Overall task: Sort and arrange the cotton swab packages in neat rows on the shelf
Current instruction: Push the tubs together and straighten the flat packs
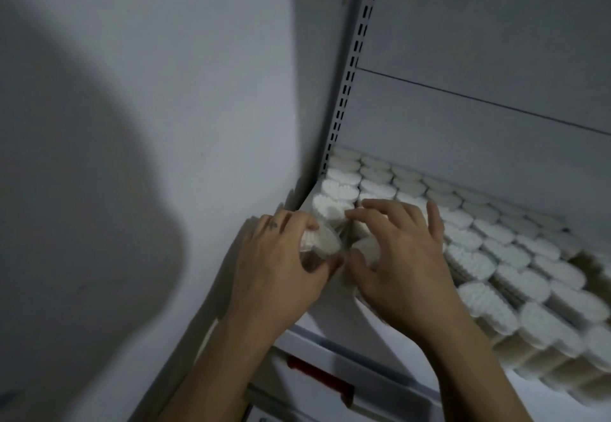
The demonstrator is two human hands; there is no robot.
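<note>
Gripping a tilted cotton swab package (320, 240) in the left hand (281, 258) at the shelf's (334, 319) left end, close by the wall (165, 91). Pinching a second package (367, 249) with the curled right hand (398, 256), touching tight rows of packages (496, 249) standing rightward.

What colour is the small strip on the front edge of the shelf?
The strip is dark red, best seen in the head view.

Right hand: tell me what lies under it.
Under the right hand stand cotton swab packages in rows on the shelf; one package shows, held between thumb and fingers. The palm covers the rest, so their alignment cannot be seen.
</note>
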